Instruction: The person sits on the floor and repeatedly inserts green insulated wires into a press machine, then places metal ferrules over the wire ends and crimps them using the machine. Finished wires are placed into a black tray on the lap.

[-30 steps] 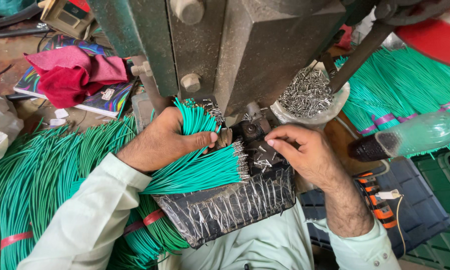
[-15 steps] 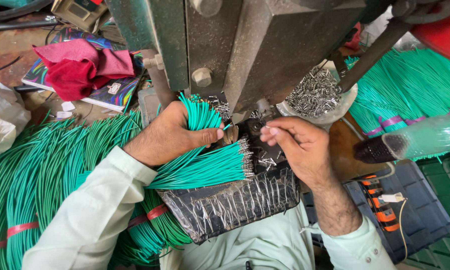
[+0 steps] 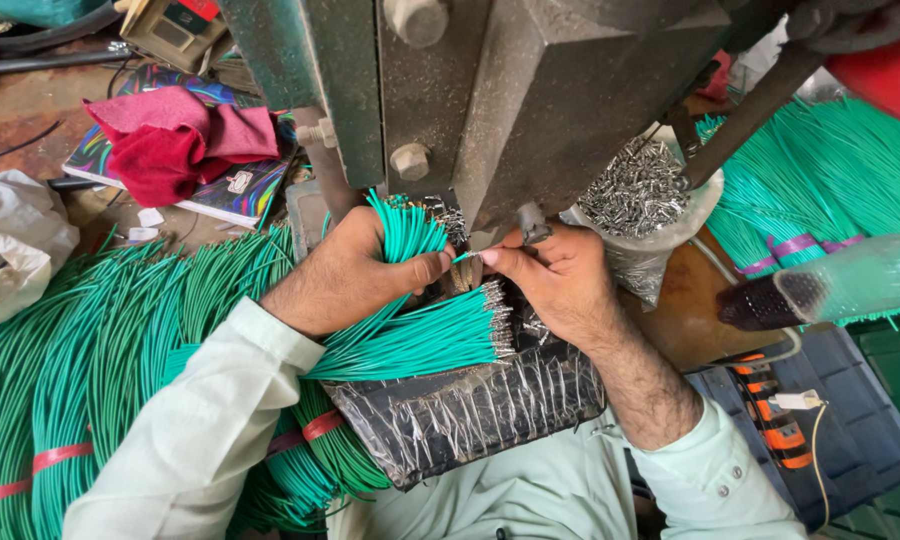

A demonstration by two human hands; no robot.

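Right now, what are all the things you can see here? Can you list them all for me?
Press machine: one, dark grey-green metal, top centre.
Held wire bundle: one, green with metal tips, gripped in the left hand.
Loose wires: many, green, tied with red bands, left side.
Banded wires: many, green with purple bands, upper right.
Metal terminals: a pile, silver, in a clear bag right of the press.
Cloth: one, red and pink, on a colourful book, upper left.
Plastic bag: one, white, far left.
Left hand: grips the bundle.
Right hand: pinches one wire at the press.
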